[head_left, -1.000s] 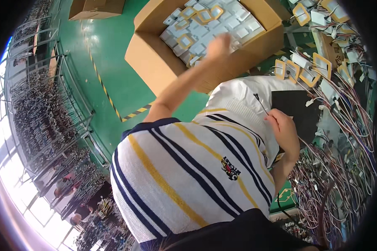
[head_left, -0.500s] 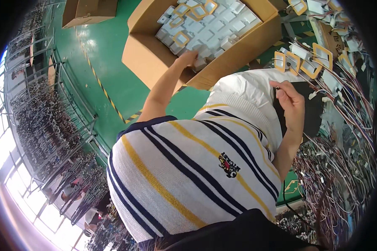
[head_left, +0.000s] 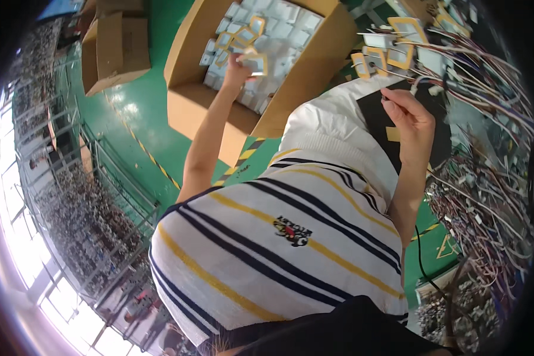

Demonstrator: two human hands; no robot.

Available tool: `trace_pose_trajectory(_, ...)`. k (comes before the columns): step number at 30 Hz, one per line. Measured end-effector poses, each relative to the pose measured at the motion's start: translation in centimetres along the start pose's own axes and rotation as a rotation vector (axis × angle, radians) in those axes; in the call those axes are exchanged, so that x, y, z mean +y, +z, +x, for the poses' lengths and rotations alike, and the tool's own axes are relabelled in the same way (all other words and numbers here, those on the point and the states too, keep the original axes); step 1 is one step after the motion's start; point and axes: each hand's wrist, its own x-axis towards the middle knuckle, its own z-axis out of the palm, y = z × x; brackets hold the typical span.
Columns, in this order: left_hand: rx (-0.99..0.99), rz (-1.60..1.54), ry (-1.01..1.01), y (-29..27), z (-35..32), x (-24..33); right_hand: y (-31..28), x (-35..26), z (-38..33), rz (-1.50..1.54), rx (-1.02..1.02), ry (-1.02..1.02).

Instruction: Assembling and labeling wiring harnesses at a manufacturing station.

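We are seeing daylight burning out windows [head_left: 65, 308] at left, pale glare spotting the green floor [head_left: 151, 113], and fisheye distortion bending straight lines near the black rim.

Left arm [head_left: 204, 139] outstretched, left hand [head_left: 236, 72] gripping; right hand [head_left: 412, 114] raised, fingertips [head_left: 388, 93] pinched.

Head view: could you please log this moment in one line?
left hand: at yellow frame, grip unclear; cardboard box: open, holding white parts; right hand: over black sheet
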Motion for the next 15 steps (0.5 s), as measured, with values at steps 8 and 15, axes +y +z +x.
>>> trace_pose_trajectory(8,-0.651,-0.492,0.106,8.6,-14.2,19.5,1.1,-4.2,1.3,-0.024,0.076,-0.324)
trace_pose_trajectory(15,-0.787,-0.522,0.085,11.4,-17.6,22.6,0.9,-5.0,0.5,-0.031,0.128,-0.321)
